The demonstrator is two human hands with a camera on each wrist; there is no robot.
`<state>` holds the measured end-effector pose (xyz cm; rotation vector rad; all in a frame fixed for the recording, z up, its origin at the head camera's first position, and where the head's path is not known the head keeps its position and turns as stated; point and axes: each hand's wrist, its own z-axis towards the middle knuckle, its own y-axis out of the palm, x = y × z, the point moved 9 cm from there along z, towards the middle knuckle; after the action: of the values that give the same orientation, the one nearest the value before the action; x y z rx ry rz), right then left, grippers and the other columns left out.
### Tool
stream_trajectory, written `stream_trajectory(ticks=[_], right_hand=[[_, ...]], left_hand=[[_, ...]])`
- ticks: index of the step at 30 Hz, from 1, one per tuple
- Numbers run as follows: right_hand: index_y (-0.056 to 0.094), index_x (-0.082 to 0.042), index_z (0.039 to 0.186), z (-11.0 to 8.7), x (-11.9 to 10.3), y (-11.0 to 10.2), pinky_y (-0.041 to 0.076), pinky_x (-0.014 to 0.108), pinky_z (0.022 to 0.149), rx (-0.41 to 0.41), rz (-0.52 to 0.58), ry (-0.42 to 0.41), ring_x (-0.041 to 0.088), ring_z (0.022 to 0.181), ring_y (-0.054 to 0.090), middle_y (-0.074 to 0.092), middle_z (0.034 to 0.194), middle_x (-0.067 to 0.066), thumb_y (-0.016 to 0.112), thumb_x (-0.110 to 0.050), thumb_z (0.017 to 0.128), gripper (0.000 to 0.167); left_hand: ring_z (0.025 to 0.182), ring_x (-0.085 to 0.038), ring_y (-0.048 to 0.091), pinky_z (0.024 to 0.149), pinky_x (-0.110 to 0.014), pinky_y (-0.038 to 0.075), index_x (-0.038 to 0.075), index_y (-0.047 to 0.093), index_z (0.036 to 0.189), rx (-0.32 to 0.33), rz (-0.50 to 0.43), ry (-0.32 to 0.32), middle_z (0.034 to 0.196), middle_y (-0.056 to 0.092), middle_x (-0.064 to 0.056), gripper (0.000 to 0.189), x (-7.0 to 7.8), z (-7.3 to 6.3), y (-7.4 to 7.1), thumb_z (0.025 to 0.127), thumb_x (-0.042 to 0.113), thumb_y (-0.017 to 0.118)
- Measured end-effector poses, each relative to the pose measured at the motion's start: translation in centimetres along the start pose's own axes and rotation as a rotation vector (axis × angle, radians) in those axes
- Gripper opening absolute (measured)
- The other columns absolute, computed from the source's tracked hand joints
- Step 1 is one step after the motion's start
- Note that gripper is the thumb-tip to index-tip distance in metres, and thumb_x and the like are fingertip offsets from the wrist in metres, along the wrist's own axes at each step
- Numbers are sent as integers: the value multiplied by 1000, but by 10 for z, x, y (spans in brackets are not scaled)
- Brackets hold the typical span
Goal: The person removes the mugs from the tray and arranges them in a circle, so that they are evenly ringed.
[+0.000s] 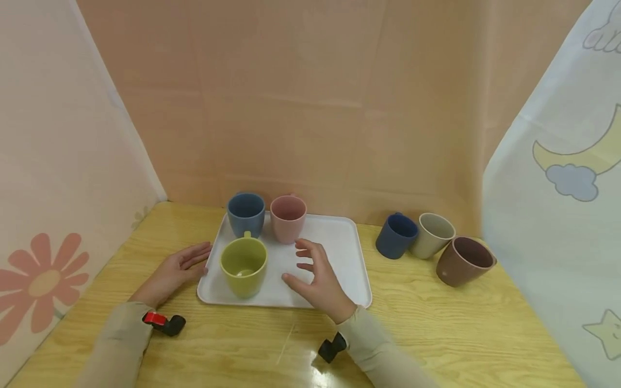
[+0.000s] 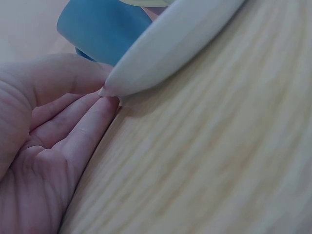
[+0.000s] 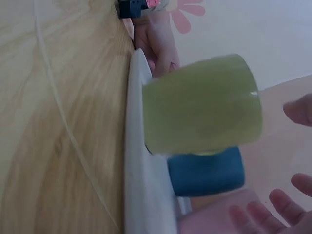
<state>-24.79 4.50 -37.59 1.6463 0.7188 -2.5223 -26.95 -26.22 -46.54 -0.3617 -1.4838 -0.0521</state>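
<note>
A white tray lies on the wooden table and bears three mugs. At its front left stands a yellow-green mug, its handle facing back. A blue mug and a pink mug are behind it. My left hand rests beside the tray; its extended fingers and thumb touch the left rim. Above the tray, to the right of the yellow-green mug, my right hand holds nothing, thumb and fingers spread apart. Its fingertips appear separated from the mugs in the right wrist view.
On the table right of the tray are a dark blue mug, a beige mug and a brown mug, which leans. An orange-brown sheet hangs behind the table, with printed sheets at the sides.
</note>
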Motion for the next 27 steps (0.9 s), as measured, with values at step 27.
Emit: stream_trajectory(ticks=[27], right_hand=[[39,-24,149,29,26,81,47,40,103,-106,95,134,14,127,47,49,139,-7,88,-29,78,86]], left_hand=[[127,6,48,98,-11,43,-1,30,157,-7,38,-7,158,36,-24,70,3,0,1,100,17,67]])
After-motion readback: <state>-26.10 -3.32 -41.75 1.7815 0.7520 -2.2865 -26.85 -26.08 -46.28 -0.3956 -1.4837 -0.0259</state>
